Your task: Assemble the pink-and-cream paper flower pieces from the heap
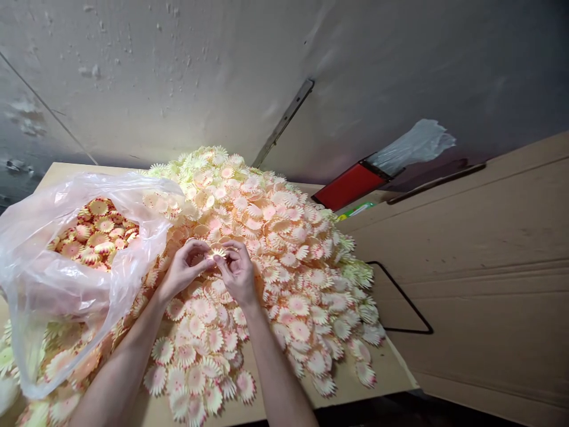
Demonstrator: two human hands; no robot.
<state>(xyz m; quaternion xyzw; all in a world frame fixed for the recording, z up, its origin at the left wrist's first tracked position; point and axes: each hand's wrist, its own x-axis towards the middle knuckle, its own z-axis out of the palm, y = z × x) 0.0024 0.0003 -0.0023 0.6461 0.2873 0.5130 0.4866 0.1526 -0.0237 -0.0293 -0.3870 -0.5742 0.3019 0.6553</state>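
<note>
Between my two hands is a small cream artificial flower piece with a scalloped petal edge. My left hand pinches its left side, thumb and forefinger together. On its right side, my right hand grips it with thumb and fingers. Both hands are just above a large heap of similar flower pieces, cream and pale pink with fringed, red-tipped edges. To the left stands an open clear plastic bag, holding more flower pieces with deeper red edges.
The heap covers much of a tan tabletop. Behind is a grey wall with a metal strip. A red box with a plastic bag lies at the back right, near a large cardboard sheet and a bent black rod.
</note>
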